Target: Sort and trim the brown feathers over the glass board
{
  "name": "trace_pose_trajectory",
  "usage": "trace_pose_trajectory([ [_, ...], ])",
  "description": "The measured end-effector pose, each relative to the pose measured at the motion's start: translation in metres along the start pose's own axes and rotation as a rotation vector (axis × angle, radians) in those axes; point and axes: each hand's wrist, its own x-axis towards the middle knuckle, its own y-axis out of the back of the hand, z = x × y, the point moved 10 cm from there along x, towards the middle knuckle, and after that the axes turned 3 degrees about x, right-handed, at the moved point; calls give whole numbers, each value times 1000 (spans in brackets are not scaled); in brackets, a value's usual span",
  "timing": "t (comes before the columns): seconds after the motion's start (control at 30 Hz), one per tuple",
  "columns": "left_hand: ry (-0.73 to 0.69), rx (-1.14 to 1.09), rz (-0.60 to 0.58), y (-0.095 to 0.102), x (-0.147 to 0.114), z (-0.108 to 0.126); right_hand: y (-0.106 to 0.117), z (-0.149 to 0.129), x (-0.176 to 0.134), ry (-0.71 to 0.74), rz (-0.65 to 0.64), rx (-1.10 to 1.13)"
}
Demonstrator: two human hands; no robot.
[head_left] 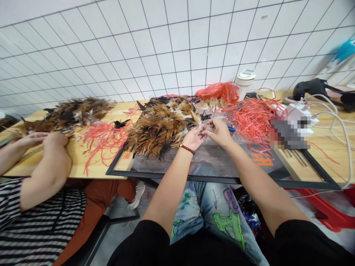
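Observation:
Both of my hands meet over the framed board (172,173), just right of a big heap of brown and black feathers (158,129). My left hand (194,138), with a dark red bead bracelet at the wrist, is palm up with its fingers closed together at the tips. My right hand (219,133) pinches close to it, fingertips nearly touching the left ones. Whatever lies between the fingertips is too small to name. A blue-handled tool (231,128) lies just beyond the right hand. Paler feathers (213,104) lie behind the hands.
Pink-red strips (251,120) are piled to the right, with more strips (102,138) to the left. A red plastic bag (219,91) and white cup (245,84) stand near the tiled wall. White cables (337,114) trail at right. A co-worker's hands (46,142) are at far left.

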Motion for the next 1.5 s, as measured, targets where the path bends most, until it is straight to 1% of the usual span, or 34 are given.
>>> trace_pose_trajectory([
  [0.07,18,16,-10,0,1,-4,3,-3,-1,16,25,-83],
  [0.17,30,57,-17,-1,2,-8,8,0,-2,-14,57,-128],
  [0.3,0,60,-3,-1,2,-6,5,-2,-2,19,20,-152],
  [0.4,3,66,7,-3,1,-5,4,-4,-3,47,0,-178],
  [0.47,3,76,15,-3,0,-4,5,-3,-2,44,5,-167],
  [0.6,-59,61,59,1,-1,5,4,-3,0,63,-16,-131],
  [0.67,-60,66,64,1,-1,6,4,-4,0,72,-19,-140],
  [0.83,-14,118,30,-2,-1,-1,7,-6,-1,85,22,-192],
  [1.0,-55,138,-26,-8,-2,2,15,-5,-3,40,70,-236],
  [1.07,-101,172,-4,-7,0,5,17,-4,-2,20,82,-230],
  [1.13,-211,244,77,-2,2,14,16,-1,1,3,69,-161],
  [1.2,-334,356,170,3,2,24,11,4,4,-24,32,-25],
  [1.27,-379,466,179,1,3,26,3,10,8,-60,-27,145],
  [1.37,-319,534,82,-7,4,19,-10,16,8,-155,-172,409],
  [1.43,-206,521,-17,-11,3,9,-18,16,2,-239,-297,559],
  [1.5,-45,500,-149,-18,0,-5,-23,14,-7,-318,-407,682],
])
